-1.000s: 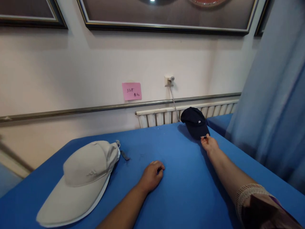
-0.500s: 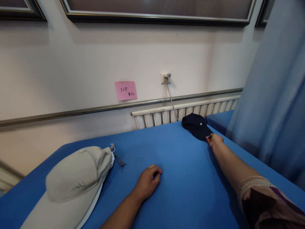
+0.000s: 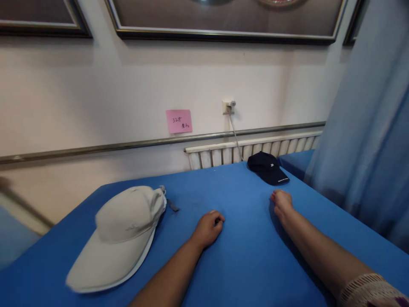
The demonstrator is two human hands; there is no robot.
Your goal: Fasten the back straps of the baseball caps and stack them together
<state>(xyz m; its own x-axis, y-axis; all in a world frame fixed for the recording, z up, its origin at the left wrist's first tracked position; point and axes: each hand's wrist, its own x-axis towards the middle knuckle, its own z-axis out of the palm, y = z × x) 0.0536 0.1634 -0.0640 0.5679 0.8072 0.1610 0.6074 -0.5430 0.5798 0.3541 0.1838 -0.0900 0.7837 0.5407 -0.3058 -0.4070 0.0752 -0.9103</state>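
My left hand (image 3: 209,228) rests on the blue sheet, its fingers curled in loosely and nothing seen in them. To its left lies a beige baseball cap (image 3: 123,221) with a long brim toward me and a grey strap at its back. A navy baseball cap (image 3: 264,166) sits at the far right corner, its brim pointing right and toward me, with a small white logo and white lettering on the brim edge. Just in front of that brim, apart from it, is my right hand (image 3: 283,202), empty with its fingers bent together; the fingers are partly hidden.
The blue-covered bed or table (image 3: 243,264) reaches to a white radiator (image 3: 220,157) and a metal rail (image 3: 134,146) on the wall. A plugged-in cord (image 3: 235,134) hangs down behind it. A pink note (image 3: 179,121) is stuck above. A blue curtain (image 3: 361,140) hangs at the right.
My right hand has let go of the navy cap's brim and drawn back toward me. The cap stays at the corner. The view has shifted slightly; my left hand keeps its curled shape.
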